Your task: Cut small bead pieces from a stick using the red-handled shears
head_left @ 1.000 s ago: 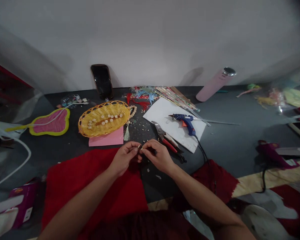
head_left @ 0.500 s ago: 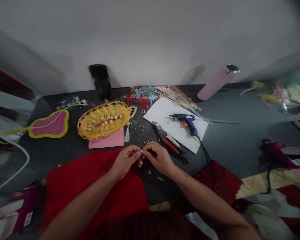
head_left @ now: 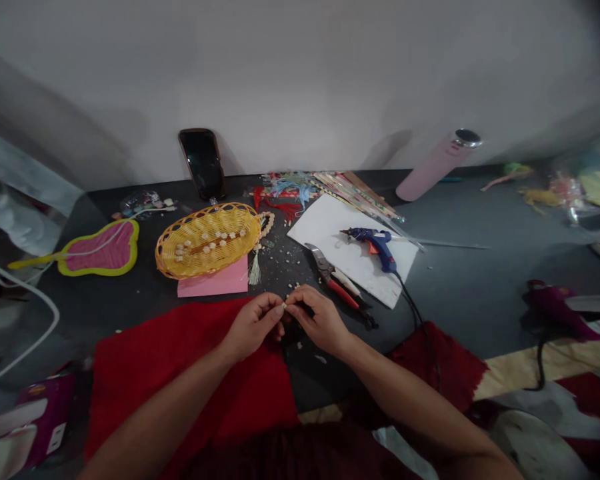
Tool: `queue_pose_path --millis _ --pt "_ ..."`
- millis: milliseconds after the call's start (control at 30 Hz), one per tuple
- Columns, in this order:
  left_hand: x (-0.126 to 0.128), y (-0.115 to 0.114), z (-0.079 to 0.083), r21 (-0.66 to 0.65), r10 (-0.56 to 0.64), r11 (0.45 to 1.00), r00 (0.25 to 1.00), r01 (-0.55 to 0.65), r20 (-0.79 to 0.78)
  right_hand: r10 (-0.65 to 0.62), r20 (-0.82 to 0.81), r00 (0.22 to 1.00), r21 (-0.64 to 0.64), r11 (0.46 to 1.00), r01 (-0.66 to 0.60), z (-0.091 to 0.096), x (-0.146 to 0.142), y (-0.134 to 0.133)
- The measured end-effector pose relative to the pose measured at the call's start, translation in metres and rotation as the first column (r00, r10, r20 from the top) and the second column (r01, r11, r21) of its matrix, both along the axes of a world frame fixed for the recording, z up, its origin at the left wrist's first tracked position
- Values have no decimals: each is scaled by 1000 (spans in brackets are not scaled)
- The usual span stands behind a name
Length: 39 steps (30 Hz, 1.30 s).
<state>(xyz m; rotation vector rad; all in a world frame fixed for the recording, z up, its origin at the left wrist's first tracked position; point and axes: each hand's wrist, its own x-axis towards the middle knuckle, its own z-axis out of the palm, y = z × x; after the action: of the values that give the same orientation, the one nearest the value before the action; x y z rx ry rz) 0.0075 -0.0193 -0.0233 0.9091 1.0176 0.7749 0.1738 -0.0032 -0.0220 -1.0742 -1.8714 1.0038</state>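
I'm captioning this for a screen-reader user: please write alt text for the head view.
Two bare hands, left hand and right hand, meet fingertip to fingertip over a dark table, pinching a tiny pale bead. Beyond lie a yellow basket, pruning shears and a blue glue gun.

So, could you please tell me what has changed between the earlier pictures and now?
Very little. The left hand and right hand have closed the small gap between their fingertips and now meet over a tiny pale bead, pinched between them throughout. The yellow basket, cutters, blue glue gun and red cloth lie as before.
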Motion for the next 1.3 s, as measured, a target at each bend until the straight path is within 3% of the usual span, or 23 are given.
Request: queue_pose_path --millis 233,800,933,1300 --pt "0 0 0 0 -22 1000 1000 22 -14 92 -12 996 29 995 -91 2 2 2" --pt "-3 -2 1 34 -74 996 989 79 -130 109 -25 994 -24 994 -110 -2 8 5" --pt "-4 -3 1 73 -54 995 973 71 -223 108 12 994 -42 993 -108 -3 8 5" --pt "-7 -5 4 206 -111 944 838 257 -535 129 136 982 -23 992 -127 4 8 4"
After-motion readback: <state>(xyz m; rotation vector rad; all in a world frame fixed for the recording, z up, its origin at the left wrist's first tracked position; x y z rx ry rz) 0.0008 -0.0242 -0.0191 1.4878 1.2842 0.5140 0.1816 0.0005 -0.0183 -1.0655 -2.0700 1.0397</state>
